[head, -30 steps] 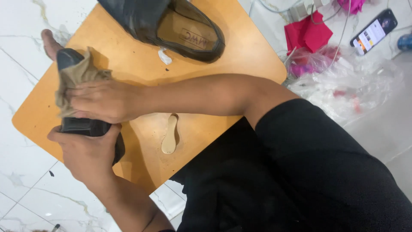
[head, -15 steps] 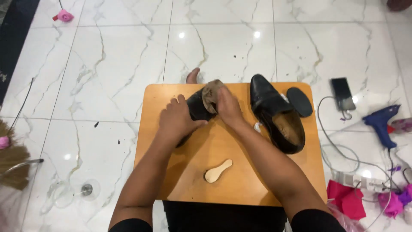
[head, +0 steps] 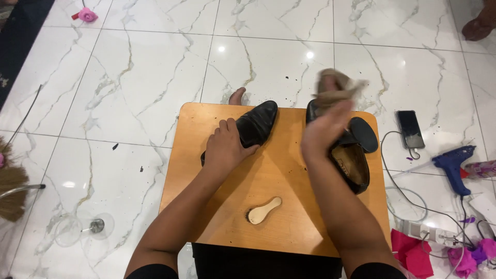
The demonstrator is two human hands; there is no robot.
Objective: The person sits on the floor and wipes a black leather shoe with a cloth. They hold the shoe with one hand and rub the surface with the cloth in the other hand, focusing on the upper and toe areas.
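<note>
Lying nearest on the wooden board [head: 217,227] is a small pale insole [head: 264,210]. Beyond it, the left hand [head: 226,146] clasps a black shoe [head: 253,125]; the right hand [head: 323,132], blurred, grips a tan cloth [head: 336,88] above the second shoe [head: 354,163].

Black leather shoe [head: 257,125] lies on its side on the wooden board, toe pointing away, left hand [head: 225,147] gripping its heel end. Beige cloth [head: 336,89], crumpled and blurred, is raised in the right hand [head: 323,137] above the second shoe.
</note>
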